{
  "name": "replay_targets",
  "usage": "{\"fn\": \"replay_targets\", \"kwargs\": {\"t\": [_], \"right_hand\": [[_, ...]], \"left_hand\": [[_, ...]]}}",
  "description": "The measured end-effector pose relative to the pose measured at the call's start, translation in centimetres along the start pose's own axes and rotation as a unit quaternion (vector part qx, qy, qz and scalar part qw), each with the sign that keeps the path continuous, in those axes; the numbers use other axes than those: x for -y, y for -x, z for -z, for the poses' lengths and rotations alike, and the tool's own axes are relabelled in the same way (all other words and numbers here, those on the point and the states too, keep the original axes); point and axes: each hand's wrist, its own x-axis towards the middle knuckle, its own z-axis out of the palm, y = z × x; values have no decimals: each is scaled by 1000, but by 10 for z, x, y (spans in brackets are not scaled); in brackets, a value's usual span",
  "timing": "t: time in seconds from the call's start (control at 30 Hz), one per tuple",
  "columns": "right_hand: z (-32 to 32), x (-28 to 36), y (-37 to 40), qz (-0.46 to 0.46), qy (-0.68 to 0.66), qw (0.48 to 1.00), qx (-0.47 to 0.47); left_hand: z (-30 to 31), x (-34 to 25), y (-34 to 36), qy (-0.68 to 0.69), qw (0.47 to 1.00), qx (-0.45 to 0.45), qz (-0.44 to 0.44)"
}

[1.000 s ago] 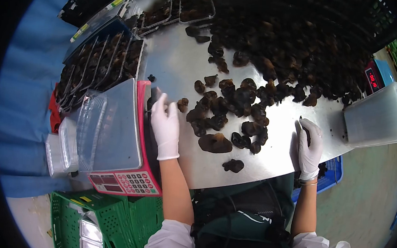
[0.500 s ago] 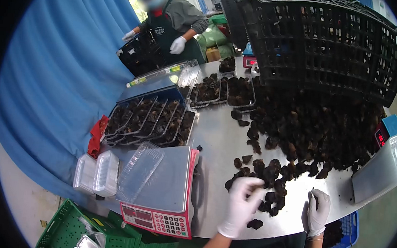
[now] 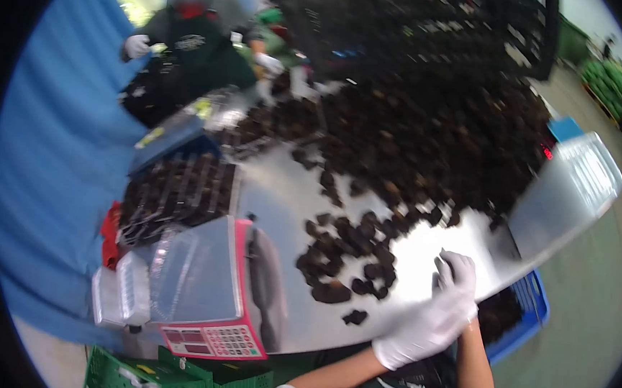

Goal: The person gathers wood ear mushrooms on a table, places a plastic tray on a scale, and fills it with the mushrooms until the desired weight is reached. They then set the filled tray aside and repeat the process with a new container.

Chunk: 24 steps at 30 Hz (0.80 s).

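Metal worktop with dark, fungus-like pieces; clock directions run from the middle of the view, twelve at the top. At eight o'clock, pale plastic trays stand beside the scale. At nine, filled trays hold similar dark contents. Between seven and eight, a pink-edged scale bears clear plastic, its outline blurred. At five, the loose cluster lies on the bare metal, with a broader, flatter piece at its near edge and a single piece apart, farther out. At two, the large heap spreads outward from the cluster. Between four and five, the gloved left hand crosses at the right wrist; its fingers are blurred, so its grip cannot be told. At four, the gloved right hand has bent fingers; whether they hold anything cannot be told. Farther out at four is a blue basket; at three, stacked translucent tubs.

Handling (judged): the pieces are probably light, soft and rubbery, slick if damp, and liable to tear at thin rims. A pinch across the thick, folded middle should serve best; the flatter piece calls for fingertips under a raised edge.
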Motion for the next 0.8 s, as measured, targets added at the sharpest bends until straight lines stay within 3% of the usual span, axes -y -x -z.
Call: {"fn": "replay_targets", "kwargs": {"t": [0.07,0.2,0.33,0.53,0.6,0.63,0.7,0.8], "right_hand": [[16,11,-12,-219,-175,958,53],[14,9,-12,-194,-142,970,40],[15,11,-14,-189,-140,971,48],[11,11,-13,-172,-124,976,54],[6,11,-13,-288,-195,937,35],[8,14,-24,-285,-192,938,35],[10,19,-62,-260,-177,947,60],[-15,7,-114,-141,-128,982,7]], "left_hand": [[23,18,24,-204,956,-179,-110],[64,43,70,-341,868,-360,-17],[91,63,106,-364,811,-452,67],[112,71,116,-356,794,-470,150],[114,75,117,-345,798,-467,163],[114,77,118,-335,802,-461,177],[115,77,116,-316,807,-462,191],[117,81,116,-302,813,-456,202]]}}
